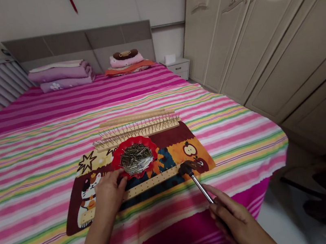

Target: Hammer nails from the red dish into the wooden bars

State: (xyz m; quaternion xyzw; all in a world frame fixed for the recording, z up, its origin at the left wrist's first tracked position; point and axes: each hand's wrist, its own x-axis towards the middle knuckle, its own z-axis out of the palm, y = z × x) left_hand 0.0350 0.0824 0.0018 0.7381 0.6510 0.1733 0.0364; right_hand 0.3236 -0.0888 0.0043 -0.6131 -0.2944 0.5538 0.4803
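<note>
My right hand [232, 216] is wrapped round the handle of a hammer [202, 188]. The hammer's dark head rests at the right end of a wooden strip [153, 180] with rows of small holes. A few nails stand in that end of the strip. My left hand [110, 190] lies across the strip's left part, fingers slightly apart at the rim of a red scalloped bowl [153, 145]. I see nothing held in it, though its palm side is hidden. Loose nails [136, 158] fill the bowl. Beneath everything is a printed mat [165, 138] with cat and apple pictures.
Behind the bowl lie wooden strips studded with upright nails [139, 129], their points or heads sticking up. A plain strip [137, 117] lies farther back. The striped bedspread [28, 172] surrounds the mat. Folded bedding [62, 74] sits by the headboard; wardrobes [248, 34] stand right.
</note>
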